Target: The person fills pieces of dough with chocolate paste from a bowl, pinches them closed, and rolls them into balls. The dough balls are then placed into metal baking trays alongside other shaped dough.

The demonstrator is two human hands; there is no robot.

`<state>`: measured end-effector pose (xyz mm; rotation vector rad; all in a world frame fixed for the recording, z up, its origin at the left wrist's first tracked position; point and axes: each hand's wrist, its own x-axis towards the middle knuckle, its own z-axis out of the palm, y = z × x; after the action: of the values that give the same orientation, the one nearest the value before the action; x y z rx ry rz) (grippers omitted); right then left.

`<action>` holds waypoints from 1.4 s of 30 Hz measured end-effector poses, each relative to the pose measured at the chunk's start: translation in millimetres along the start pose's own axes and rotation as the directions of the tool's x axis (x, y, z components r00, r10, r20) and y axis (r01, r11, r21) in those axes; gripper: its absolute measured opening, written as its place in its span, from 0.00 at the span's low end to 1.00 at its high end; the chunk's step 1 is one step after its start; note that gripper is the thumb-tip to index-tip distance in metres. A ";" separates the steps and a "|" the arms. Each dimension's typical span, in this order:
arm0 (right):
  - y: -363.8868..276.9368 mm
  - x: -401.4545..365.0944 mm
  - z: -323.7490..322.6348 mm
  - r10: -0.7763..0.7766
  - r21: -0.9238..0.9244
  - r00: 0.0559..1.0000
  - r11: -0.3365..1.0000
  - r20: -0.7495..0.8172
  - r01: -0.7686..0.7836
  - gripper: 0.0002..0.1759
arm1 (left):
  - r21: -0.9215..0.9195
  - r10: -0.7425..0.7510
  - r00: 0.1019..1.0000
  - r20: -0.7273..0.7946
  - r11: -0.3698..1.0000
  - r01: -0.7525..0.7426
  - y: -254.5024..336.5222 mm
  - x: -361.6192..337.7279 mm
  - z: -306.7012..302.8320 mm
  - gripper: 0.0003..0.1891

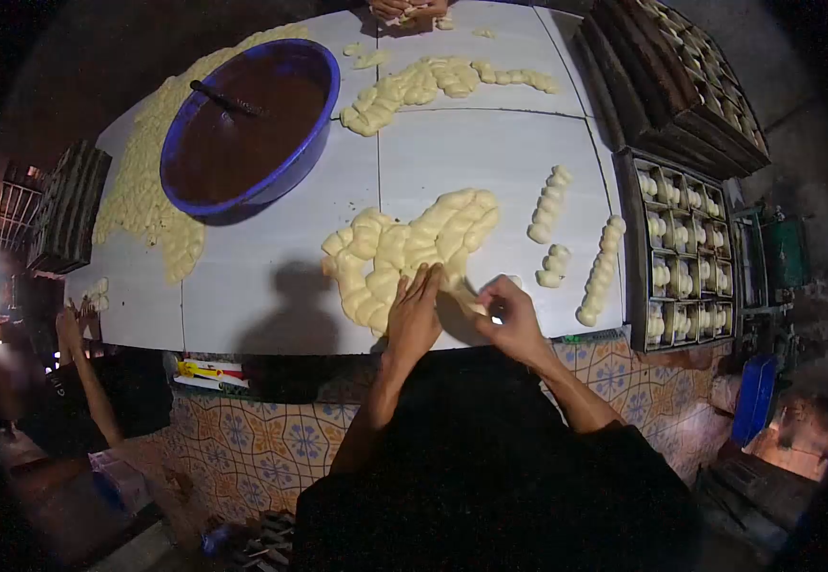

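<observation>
A flattened mass of pale dough pieces (433, 234) lies on the table in front of me, its lumps joined together. My left hand (416, 315) rests on its near edge, fingers stretched out and touching the dough. Just to the right, my right hand (514, 322) is curled closed, with a small dark, shiny spot between its fingers that I cannot make out. A thin tongue of dough reaches toward these fingers. Right of that hand lie a short row of dough balls (554, 266), a longer row (602, 272) and another row (549, 204) farther back.
A large blue basin (314, 157) of brown filling stands at the left, beside a broad spread of dough pieces (147, 205). Compartmented trays (635, 257) with dough balls stand right; more trays (638, 71) are stacked behind. Another person's hands (404, 10) work at the far edge.
</observation>
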<state>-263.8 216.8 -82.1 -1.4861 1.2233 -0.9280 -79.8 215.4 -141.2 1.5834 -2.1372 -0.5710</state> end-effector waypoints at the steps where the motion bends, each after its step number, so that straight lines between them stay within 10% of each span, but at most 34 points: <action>1: -4.8 -4.7 -11.6 0.044 0.136 0.998 0.989 0.041 -0.050 0.12 | -0.033 -0.003 1.000 -0.016 0.999 0.003 2.1 1.8 -1.5 0.30; 7: -34.9 -0.2 -19.5 -0.020 0.713 0.998 0.701 0.053 -0.023 0.09 | -0.176 -0.029 0.992 -0.119 0.984 0.008 18.7 7.9 -13.9 0.28; 11: -64.7 -16.2 -32.4 -0.113 0.989 0.987 0.113 0.112 -0.099 0.11 | -0.069 0.123 0.956 -0.266 0.987 -0.147 3.6 24.6 -7.5 0.17; 15: -90.8 -15.9 -64.4 -0.219 0.913 0.975 0.386 -0.051 0.134 0.11 | -0.190 -0.009 0.926 -0.377 0.979 -0.067 4.7 18.5 -7.7 0.13; 18: -46.7 -2.2 -62.7 -0.220 0.744 0.956 0.668 0.196 0.001 0.08 | -0.357 -0.236 0.896 -0.375 0.929 0.095 25.6 -6.1 -26.1 0.11; 20: -18.9 5.4 -42.0 0.378 -0.163 0.850 0.926 0.368 -0.341 0.19 | -0.328 -0.126 0.857 -0.500 0.943 -0.053 29.9 -14.7 -33.7 0.12; 21: 6.4 0.4 -22.2 -0.058 -0.474 0.941 0.852 0.334 0.221 0.20 | -0.309 -0.076 0.825 -0.559 0.943 -0.123 31.7 -18.6 -35.9 0.12; 22: 0.7 -0.3 -9.1 -0.204 -0.630 0.957 0.721 0.204 0.288 0.23 | -0.361 -0.076 0.823 -0.562 0.918 -0.162 34.3 -21.4 -36.9 0.12; 23: 7.4 1.9 2.0 0.019 -0.246 0.997 0.969 0.075 0.000 0.25 | -0.348 -0.040 0.825 -0.564 0.917 -0.194 35.9 -20.2 -37.2 0.12; 25: 3.8 18.3 21.2 -0.056 -0.136 0.994 0.990 -0.089 0.044 0.26 | -0.324 0.022 0.828 -0.560 0.914 -0.244 41.7 -22.7 -39.3 0.12; 29: 32.9 27.8 31.4 -0.228 -0.175 0.973 0.961 -0.047 0.216 0.21 | -0.287 0.104 0.843 -0.528 0.912 -0.293 48.6 -27.1 -35.1 0.12; 31: 15.5 17.4 9.8 -0.273 -0.187 0.962 0.945 -0.003 0.268 0.15 | -0.401 -0.168 0.784 -0.598 0.909 -0.110 38.5 -38.3 -30.2 0.09; 33: -16.9 3.1 -18.9 -0.234 -0.201 0.969 0.948 0.083 0.246 0.14 | -0.737 -0.656 0.646 -0.390 0.643 0.209 20.7 -37.4 -30.1 0.10; 34: -30.1 -0.8 -34.0 -0.258 -0.159 0.959 0.948 0.113 0.274 0.13 | -0.986 -0.811 0.563 -0.160 0.157 -0.054 25.6 -24.5 -38.4 0.10; 37: -65.2 -2.9 -70.8 -0.286 0.198 0.958 0.941 0.023 0.276 0.14 | -0.938 -0.810 0.515 -0.281 0.345 0.030 5.1 -24.2 -33.2 0.10; 41: -65.5 57.2 -85.3 -0.650 -0.439 0.606 0.758 -0.458 0.481 0.28 | -0.658 -0.429 0.785 -0.446 0.752 0.038 6.5 -34.2 -14.7 0.08; 42: -56.9 81.6 -81.2 -0.586 -0.516 0.715 0.776 -0.380 0.362 0.29 | -0.628 -0.371 0.843 -0.390 0.777 0.051 33.6 -30.8 -27.7 0.07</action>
<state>-309.9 122.2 -8.5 -2.0384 1.5082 -1.5963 -82.7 251.8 -102.4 1.4089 -1.2202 -0.7274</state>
